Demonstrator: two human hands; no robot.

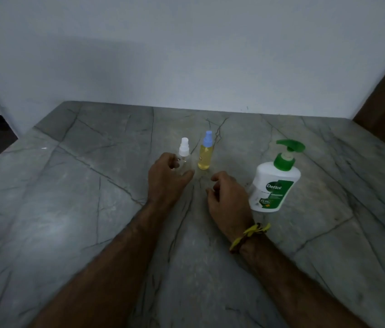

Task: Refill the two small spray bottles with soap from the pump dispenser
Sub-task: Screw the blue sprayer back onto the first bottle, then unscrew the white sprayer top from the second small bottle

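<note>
Loosely curled, the left hand (165,176) reaches around the clear spray bottle (183,159) with the white cap; its fingers sit at the bottle's left side and its thumb lies low at the front, but whether the grip has actually closed on the bottle cannot be told from this view. That bottle stands upright and looks nearly without liquid. Just beside it, toward the right, stands the second spray bottle (206,153), upright, with a blue cap and yellow liquid filling most of its body. Neither hand touches it.

Right hand (228,200) hovers low over the counter (68,209) with its fingers relaxed and bent, grasping nothing; a yellow thread band (249,235) circles its wrist. It sits between the two small bottles and the pump dispenser (275,183), close to the dispenser's left side but apart from it.

Dispenser: white body, green pump head, green label, upright, nearer the counter's right edge than the small bottles are. All three containers stand around the middle of the grey veined stone counter, well short of its back edge, where a pale wall (186,55) rises.
</note>
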